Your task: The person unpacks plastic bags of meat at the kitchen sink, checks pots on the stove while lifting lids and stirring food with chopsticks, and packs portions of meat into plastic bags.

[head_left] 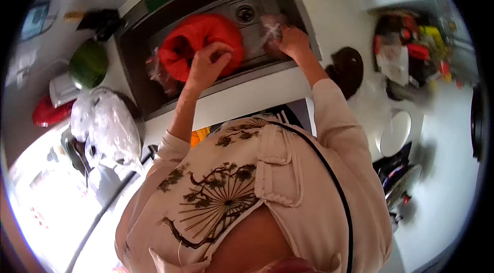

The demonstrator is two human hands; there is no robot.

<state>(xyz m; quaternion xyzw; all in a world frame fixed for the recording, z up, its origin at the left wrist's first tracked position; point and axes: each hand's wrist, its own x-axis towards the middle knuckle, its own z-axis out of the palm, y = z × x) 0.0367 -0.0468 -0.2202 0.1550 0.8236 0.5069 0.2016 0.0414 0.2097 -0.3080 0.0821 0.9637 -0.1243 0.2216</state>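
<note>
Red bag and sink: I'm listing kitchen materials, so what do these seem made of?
Red bag: likely thin plastic with a slight sheen; it crumples into soft folds. Sink: probably metal, satin finish, judging by its dull grey gleam, though dim light leaves this open.

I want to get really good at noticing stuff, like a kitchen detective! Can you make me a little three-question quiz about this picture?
1. True or false: the red bag is inside the sink.
2. Which hand is at the clear bag, the left or the right?
3. Pick one: what colour is the big rounded thing to the left of the sink?
A) white
B) green
C) pink

Key:
1. True.
2. The right hand.
3. B, green.
</note>
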